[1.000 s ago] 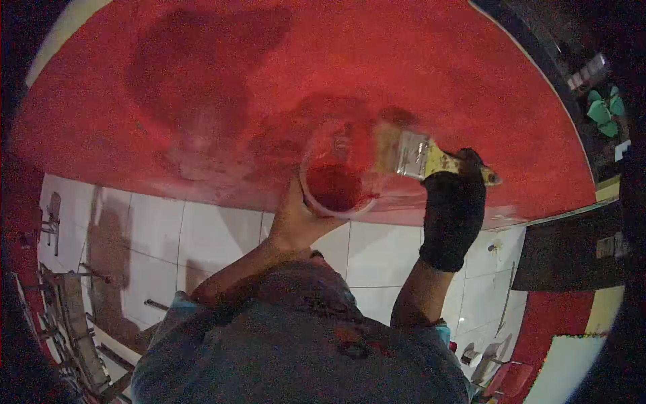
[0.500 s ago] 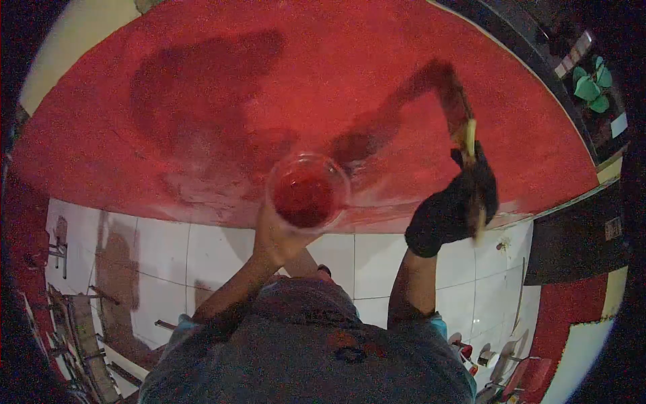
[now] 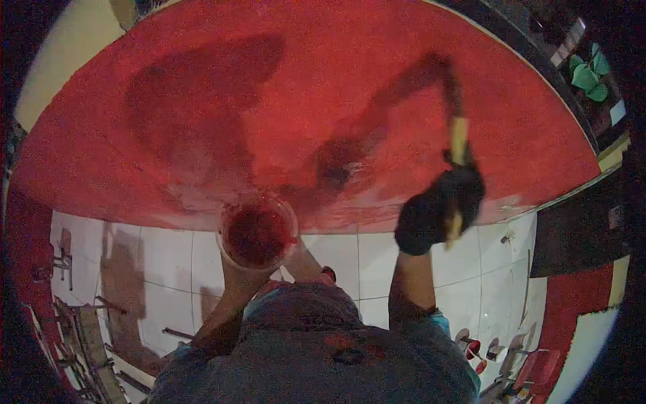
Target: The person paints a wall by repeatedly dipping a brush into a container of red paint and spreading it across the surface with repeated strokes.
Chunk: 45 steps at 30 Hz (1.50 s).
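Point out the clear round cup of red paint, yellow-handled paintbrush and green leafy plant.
Clear round cup of red paint [image 3: 223, 237]: head view, pale rim.
Yellow-handled paintbrush [image 3: 459, 140]: head view, upper handle.
Green leafy plant [image 3: 585, 77]: head view, one leaf.

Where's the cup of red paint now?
In the head view, the paint cup is left of centre, at the end of the left forearm, overlapping the lower edge of the red surface, with the gloved right hand to its right.
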### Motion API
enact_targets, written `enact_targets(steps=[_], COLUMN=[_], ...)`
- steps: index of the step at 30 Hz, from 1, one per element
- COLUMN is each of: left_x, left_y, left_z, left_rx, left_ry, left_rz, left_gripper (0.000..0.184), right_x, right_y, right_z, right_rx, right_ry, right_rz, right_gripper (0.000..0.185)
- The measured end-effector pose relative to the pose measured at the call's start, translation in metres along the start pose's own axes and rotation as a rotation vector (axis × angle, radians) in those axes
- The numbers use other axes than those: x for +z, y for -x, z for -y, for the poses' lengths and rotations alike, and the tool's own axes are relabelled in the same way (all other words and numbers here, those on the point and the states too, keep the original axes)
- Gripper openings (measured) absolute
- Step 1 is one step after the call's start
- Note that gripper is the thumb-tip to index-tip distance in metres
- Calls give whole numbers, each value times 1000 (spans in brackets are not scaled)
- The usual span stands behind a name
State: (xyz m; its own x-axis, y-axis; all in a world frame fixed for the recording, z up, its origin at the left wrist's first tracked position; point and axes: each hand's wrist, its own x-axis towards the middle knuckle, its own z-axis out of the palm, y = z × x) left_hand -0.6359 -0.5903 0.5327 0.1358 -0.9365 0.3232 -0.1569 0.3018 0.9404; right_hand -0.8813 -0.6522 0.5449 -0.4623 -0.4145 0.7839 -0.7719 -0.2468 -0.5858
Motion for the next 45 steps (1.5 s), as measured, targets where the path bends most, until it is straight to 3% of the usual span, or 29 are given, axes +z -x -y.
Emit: enact_targets(steps=[1,2,3,5,7,8,11,12,15,16,17,19,20,22,23,25,26,28,29,31,33,35,37,38,39,41,45], left_x=[-8,-15,-19,-25,-30,-33,-28,-26,-28,-31,-32,-32,-33,-28,-26,-28,-30,-29,-27,-30,-30,-30,-30,-31,-30,-27,-32], left_y=[6,11,17,22,21,23,20,16,14,17,20,20,20,18,17,17,18,17,14,14,15,15,15,16,16,14,20], left_z=[11,22,35,56,57,56,37,34,35,44,49,50,49,38,34,37,37,31,29,35,39,40,39,38,37,34,51], left_rx=[-150,-300,-299,-132,-62,2,-121,-115,6,-67,-137,-138,-141,-112,-86,-109,-145,-151,-151,-151,-157,-155,-142,-132,-132,-318,-333], left_ry=[-101,-204,-208,-270,-341,-404,-280,-276,-245,-254,-261,-235,-212,-228,-243,-187,-132,-161,-181,-238,-296,-255,-300,-341,-346,-200,-111], left_rz=[22,44,49,-2,45,94,0,-2,24,40,55,45,40,-20,-87,-47,-6,6,13,8,1,-7,17,47,53,54,64], left_gripper=[86,86,86,55,53,51,45,45,44,44,44,44,43,41,39,39,39,39,39,38,38,37,37,38,38,89,89], right_x=[7,16,21,25,15,6,25,22,10,16,9,4,13,35,30,28,24,12,9,8,18,24,7,1,4,14,0], right_y=[4,1,14,25,18,21,21,24,6,6,10,-11,3,47,51,51,44,15,3,11,21,34,28,31,26,10,14], right_z=[20,45,49,51,48,41,56,63,56,36,19,37,39,40,37,39,39,48,54,55,46,45,60,68,66,60,59], right_rx=[-134,-97,5,-337,-288,8,49,-153,-242,-196,-3,-248,-247,484,-239,-321,-314,67,-143,-164,-386,-346,-177,121,128,-345,-236], right_ry=[-93,-228,-565,-557,-554,-673,-594,-453,-380,-356,-339,-261,-260,-1056,-379,-540,-543,-231,-263,-188,-360,-393,-449,-540,-540,-294,-260], right_rz=[189,227,366,317,307,404,408,412,529,410,398,148,148,281,397,405,402,379,179,150,293,237,309,335,331,334,527], right_gripper=[21,21,28,32,34,35,33,23,13,10,9,13,13,25,37,27,27,15,7,8,9,12,15,16,16,10,9])
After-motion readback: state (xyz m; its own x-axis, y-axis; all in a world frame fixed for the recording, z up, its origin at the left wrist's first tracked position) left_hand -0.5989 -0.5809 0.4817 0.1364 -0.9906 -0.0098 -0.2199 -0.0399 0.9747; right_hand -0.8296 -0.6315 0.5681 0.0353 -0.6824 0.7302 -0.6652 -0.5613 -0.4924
